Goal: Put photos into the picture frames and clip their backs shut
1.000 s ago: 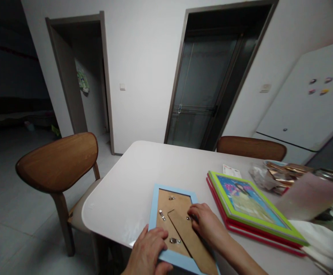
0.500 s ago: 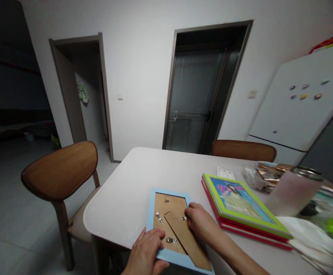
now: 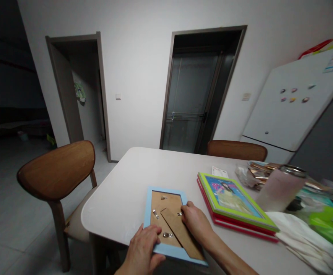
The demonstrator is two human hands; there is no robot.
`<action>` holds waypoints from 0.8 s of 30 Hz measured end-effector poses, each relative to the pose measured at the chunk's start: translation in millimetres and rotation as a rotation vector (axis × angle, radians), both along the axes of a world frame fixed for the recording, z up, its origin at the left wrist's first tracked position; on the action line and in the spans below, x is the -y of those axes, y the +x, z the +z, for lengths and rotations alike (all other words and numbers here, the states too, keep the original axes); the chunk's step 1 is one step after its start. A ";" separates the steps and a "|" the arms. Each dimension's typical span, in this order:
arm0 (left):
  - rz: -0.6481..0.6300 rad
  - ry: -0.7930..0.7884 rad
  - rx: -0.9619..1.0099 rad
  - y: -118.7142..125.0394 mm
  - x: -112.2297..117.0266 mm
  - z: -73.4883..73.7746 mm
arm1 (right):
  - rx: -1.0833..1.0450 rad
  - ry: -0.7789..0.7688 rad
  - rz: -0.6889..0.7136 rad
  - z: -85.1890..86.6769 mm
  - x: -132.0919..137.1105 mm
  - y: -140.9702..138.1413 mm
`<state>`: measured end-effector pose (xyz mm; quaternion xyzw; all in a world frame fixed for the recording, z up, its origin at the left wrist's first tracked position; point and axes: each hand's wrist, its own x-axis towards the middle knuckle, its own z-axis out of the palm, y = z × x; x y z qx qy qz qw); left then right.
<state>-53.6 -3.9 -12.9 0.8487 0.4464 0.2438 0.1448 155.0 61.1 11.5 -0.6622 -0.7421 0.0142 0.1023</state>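
A light-blue picture frame [image 3: 148, 208] lies face down at the table's near edge, showing its brown backing board [image 3: 168, 204] with a fold-out stand [image 3: 183, 236] lying flat. Small metal clips [image 3: 155, 214] sit around the board. My left hand [image 3: 145, 244] grips the frame's near left corner, fingers on top and thumb at the front edge. Curled at the right side, my right hand [image 3: 196, 221] has its fingertips against the frame's edge beside the right metal clip [image 3: 179, 214]. Its fingers partly hide that clip.
To the right are stacked green and red picture frames [image 3: 212, 194], a pink bottle [image 3: 281, 189], white cloth gloves [image 3: 304, 236], a green package [image 3: 329, 225] and a plastic bag of brown items [image 3: 258, 175]. Wooden chairs stand at the left [image 3: 60, 168] and far side [image 3: 236, 151].
The view has shifted slightly, so things at the right appear a little further left. Both hands keep their places on the blue frame, with the right fingertips still by the right clip.
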 end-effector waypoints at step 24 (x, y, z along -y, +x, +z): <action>0.037 -0.031 -0.010 4.8 2.4 7.1 | 0.001 -0.031 -0.051 4.4 -7.2 -2.1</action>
